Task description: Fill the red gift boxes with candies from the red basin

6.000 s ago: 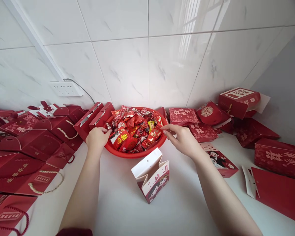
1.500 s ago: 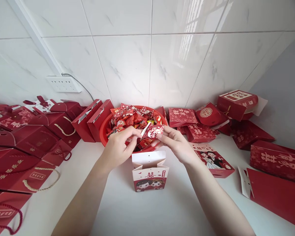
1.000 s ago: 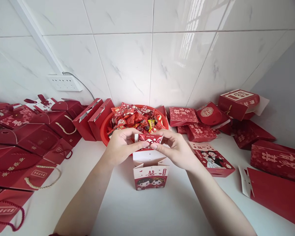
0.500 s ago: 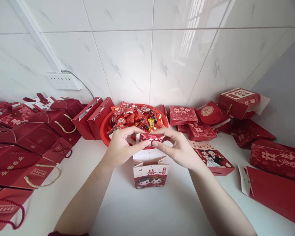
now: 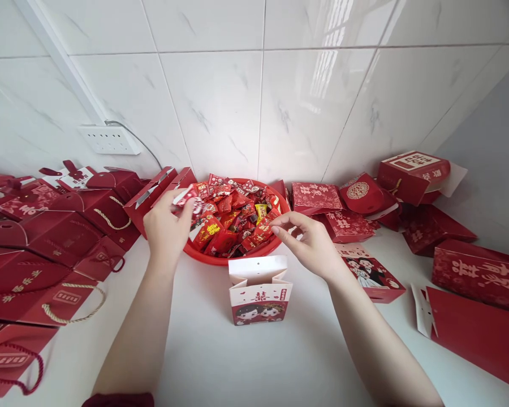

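Note:
My left hand (image 5: 167, 223) pinches a red-and-white wrapped candy (image 5: 189, 199) between thumb and fingers, over the left rim of a red bowl (image 5: 220, 260). Several red wrapped candies (image 5: 227, 217) and a yellow one (image 5: 261, 212) fill the bowl. At its right rim is my right hand (image 5: 307, 243), thumb and index fingertips close together beside the candies. Whether anything is between those fingertips is hidden. In front of the bowl a small red-and-white paper box (image 5: 259, 302) stands upright with its top open, two cartoon faces on its front. Neither hand touches it.
Several dark red gift boxes (image 5: 59, 237) with rope handles crowd the left side. More red boxes (image 5: 316, 196) lie at the right, one showing a cartoon couple (image 5: 371, 273). A tiled wall (image 5: 220, 113) with a power socket (image 5: 110, 140) rises behind.
My hands have parted from above the paper box. The left carried the candy left to the bowl's left rim; the right let go of it and shifted slightly right. The box stayed put.

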